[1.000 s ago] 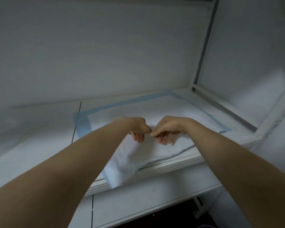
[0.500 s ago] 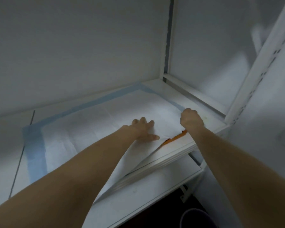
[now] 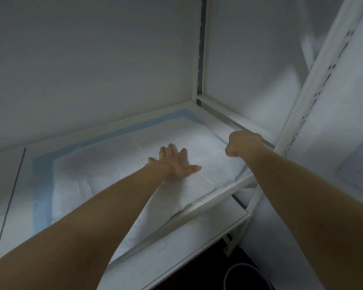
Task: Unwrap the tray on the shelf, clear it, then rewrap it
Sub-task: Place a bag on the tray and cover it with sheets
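A white wrap sheet with a blue border (image 3: 113, 164) lies spread over the shelf and hides the tray beneath it. My left hand (image 3: 174, 162) presses flat on the middle of the sheet, fingers straight and spread. Curled into a fist, my right hand (image 3: 243, 145) sits at the sheet's right edge and grips it; its fingertips are hidden. The front part of the sheet hangs over the shelf's front rim (image 3: 218, 195).
A white back wall and side panel close in the shelf. A perforated white upright (image 3: 312, 80) stands at the right. A lower shelf (image 3: 176, 248) juts out below. A dark round container (image 3: 245, 277) is on the floor at the bottom right.
The orange edge that showed under the sheet near my right hand is covered now. My right hand moved back along the sheet's right edge. My left hand stays flat on the sheet.
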The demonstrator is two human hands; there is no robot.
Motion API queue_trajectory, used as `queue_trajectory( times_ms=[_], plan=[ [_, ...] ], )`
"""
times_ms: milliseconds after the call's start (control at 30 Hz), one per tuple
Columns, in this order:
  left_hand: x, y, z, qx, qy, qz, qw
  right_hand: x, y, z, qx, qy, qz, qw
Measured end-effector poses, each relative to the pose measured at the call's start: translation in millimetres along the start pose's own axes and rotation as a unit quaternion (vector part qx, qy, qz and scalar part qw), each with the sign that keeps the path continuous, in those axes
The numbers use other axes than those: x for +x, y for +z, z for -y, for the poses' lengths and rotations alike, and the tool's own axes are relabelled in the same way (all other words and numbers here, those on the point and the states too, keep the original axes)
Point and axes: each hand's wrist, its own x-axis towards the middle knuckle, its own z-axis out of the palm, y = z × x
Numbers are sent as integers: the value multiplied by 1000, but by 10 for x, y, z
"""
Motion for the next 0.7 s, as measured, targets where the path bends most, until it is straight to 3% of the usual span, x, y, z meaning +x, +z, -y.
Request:
queue_trajectory(
  times_ms=[100, 167, 267, 433, 700],
  plan=[
    [-27, 35, 90, 27, 7, 28, 999, -79, 34, 26, -112, 5, 7, 994],
    [-73, 26, 140, 19, 9, 23, 1000, -60, 41, 136, -133, -9, -33, 991],
    [-185, -27, 236, -18, -5, 47, 999, -13, 110, 366, -75, -45, -68, 994],
    [-389, -33, 392, 28, 28, 116, 992, 49, 186, 549, 52, -28, 11, 998],
    [-206, -136, 484, 85, 37, 96, 991, 245, 272, 648, 86, -20, 36, 995]
  ],
)
